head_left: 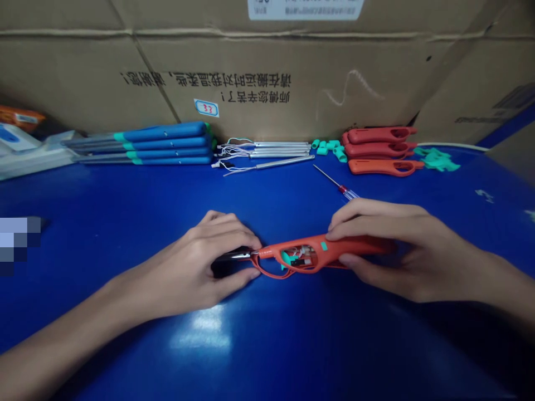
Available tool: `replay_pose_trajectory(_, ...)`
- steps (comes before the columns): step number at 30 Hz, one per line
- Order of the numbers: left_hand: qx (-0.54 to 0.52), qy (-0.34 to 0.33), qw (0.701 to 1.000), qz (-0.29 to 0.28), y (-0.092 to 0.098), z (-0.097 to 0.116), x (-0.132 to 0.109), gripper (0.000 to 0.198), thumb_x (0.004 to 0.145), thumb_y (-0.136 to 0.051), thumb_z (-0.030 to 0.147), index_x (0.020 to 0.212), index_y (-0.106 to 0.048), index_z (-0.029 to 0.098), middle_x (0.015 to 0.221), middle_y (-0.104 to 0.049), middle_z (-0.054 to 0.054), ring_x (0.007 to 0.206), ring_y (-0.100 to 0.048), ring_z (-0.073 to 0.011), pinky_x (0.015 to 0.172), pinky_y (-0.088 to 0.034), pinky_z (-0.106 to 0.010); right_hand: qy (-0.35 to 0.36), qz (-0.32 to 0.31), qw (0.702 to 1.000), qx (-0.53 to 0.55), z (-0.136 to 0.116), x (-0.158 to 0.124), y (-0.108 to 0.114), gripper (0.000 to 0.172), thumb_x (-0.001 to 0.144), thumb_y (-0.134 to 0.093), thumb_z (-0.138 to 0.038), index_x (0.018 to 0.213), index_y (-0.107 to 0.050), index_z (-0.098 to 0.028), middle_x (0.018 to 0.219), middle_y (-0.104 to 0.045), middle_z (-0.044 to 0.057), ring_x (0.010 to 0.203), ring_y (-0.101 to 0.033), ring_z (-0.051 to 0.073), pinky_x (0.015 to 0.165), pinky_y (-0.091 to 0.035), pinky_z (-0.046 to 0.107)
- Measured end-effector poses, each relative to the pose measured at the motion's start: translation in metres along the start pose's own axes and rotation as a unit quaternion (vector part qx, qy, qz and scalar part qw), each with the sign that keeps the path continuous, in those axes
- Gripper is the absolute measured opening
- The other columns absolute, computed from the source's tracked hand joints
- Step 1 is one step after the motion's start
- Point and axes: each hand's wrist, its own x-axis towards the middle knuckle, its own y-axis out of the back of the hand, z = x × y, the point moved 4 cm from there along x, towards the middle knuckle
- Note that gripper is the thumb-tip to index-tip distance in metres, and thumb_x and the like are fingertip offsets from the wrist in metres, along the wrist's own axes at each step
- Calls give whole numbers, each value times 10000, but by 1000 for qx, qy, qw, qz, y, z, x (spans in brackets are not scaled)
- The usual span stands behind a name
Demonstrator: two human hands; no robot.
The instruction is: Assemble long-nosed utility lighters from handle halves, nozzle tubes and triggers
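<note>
Over the blue tabletop, an orange-red utility lighter [271,252] lies sideways between my hands. Its two casing halves look slightly parted at the trigger opening, where a green trigger [286,259], thin wires and a small black part show. My left hand [209,262] pinches the lighter's front end, with the metal tube [238,256] running under its fingers. The fingers and thumb of my right hand [388,245] close around the rear of the handle from above and below. Part of the handle's back end is hidden by that hand. Beyond the right fingers lies a screwdriver [343,190] with a clear handle.
Finished-looking blue lighters [167,146] are stacked at the back left. Metal tubes with wires [280,150], green collars [328,147], red lighter casings [378,150] and green triggers [437,159] line the back. A cardboard box [234,55] stands behind them.
</note>
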Motion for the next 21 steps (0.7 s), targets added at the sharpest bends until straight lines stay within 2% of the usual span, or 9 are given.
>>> replay_pose_trajectory(5, 8, -2, 1000, 10, -1, -1, -1, 181, 856, -635, 231, 1033, -623, 196, 970, -678, -37, 906, -596, -176, 866, -429, -355, 14, 24, 1000, -3, 2, 0, 1, 222, 793, -643, -140, 1000, -644, -220, 960, -663, 50, 836, -636, 166, 718, -523, 270)
replay_pose_trajectory(10, 23, -13, 998, 60, 4, -1, -2, 355, 788, -717, 294, 1102, -596, 179, 981, -681, -45, 918, -606, -188, 883, -439, -364, 6, 22, 1000, 17, 3, 1, -10, 221, 834, -625, -160, 1049, -645, -209, 1007, -660, 61, 872, -636, 161, 750, -523, 262)
replay_pose_trajectory(16, 30, -27, 998, 40, 7, 0, -2, 160, 858, -635, 207, 1017, -638, 201, 941, -685, -8, 858, -617, -156, 881, -420, -353, 1, -2, 999, 33, 2, 3, -23, 200, 904, -567, -178, 1086, -649, -199, 1064, -646, 70, 945, -617, 150, 819, -515, 259)
replay_pose_trajectory(21, 38, -28, 998, 41, 9, 0, -3, 171, 873, -577, 154, 1022, -647, 201, 909, -689, -2, 822, -615, -153, 872, -407, -359, -8, -4, 999, 36, 4, 2, -28, 200, 919, -556, -194, 1096, -651, -198, 1106, -632, 73, 979, -610, 149, 845, -512, 255)
